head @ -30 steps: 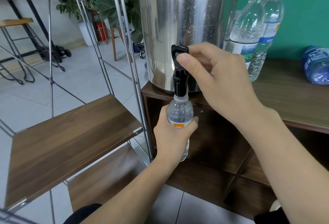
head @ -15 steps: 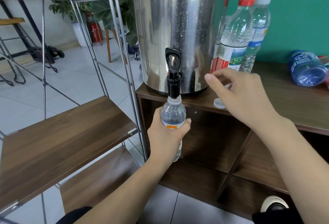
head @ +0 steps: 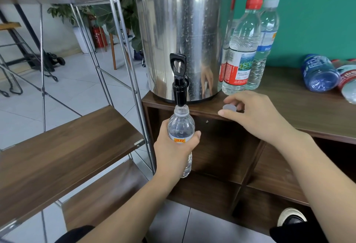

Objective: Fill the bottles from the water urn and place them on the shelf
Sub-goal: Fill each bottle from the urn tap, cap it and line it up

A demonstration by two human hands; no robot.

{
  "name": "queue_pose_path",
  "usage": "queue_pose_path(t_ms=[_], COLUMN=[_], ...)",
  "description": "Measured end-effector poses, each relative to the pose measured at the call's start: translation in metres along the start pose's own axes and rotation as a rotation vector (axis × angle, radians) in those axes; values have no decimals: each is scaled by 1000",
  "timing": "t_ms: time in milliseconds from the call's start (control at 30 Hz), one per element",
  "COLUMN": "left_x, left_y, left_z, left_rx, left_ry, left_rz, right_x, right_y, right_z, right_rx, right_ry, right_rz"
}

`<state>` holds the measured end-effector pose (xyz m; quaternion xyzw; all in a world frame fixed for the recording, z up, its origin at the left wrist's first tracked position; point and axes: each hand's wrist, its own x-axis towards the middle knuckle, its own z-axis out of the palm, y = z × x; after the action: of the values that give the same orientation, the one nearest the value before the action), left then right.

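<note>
Under the black tap (head: 179, 80) of the tall steel water urn (head: 185, 34), your left hand (head: 174, 151) grips a clear plastic bottle with an orange label (head: 180, 127), uncapped, mouth just below the spout; its water level is unclear. Your right hand (head: 256, 115) pinches a pale round cap (head: 229, 107) on the dark wooden tabletop (head: 289, 103). Capped bottles (head: 244, 49) stand beside the urn, label writing unreadable. At left, the wooden shelf (head: 63, 146) sits bare.

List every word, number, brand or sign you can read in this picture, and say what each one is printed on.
None can be read.
Held bottle, orange-yellow label: red characters, too blurred.
Red-capped bottle, red and white label: small print, too small.
White-capped bottle, blue label: blurred.
Blue bottle lying on the cabinet: white lettering, unreadable.
Urn: no text visible.
</note>
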<state>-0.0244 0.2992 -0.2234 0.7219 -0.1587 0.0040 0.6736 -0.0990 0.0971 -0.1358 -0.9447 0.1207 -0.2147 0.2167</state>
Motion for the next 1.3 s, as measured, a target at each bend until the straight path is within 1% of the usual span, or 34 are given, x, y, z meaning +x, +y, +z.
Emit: queue_pose_path(t_ms=[167, 400, 533, 700, 867, 967, 1200, 1300], left_x=[-4, -13, -18, -26, -32, -33, -37, -38], left_y=[1, 3, 7, 11, 15, 15, 12, 10], left_z=[-5, -9, -9, -9, -9, -9, -6, -3], left_rx=[-2, -32, -32, 4, 38, 58, 94, 103], left_ry=[-15, -44, -53, -88, -126, -150, -224, -235], left_rz=[6, 15, 31, 40, 72, 88, 105, 107], right_x=[-4, -11, -10, -11, -13, -14, -12, -13], right_y=[-18, -46, -52, -55, -56, -57, -56, -57], right_z=[-1, 8, 10, 7, 4, -3, -15, -15], right_rx=[102, 369, 427, 514, 568, 543, 262, 182], right_ry=[32, -77, -110, -111, -170, -208, -287, -274], right_rz=[-120, -251, -284, -268, -284, -281, -363, -356])
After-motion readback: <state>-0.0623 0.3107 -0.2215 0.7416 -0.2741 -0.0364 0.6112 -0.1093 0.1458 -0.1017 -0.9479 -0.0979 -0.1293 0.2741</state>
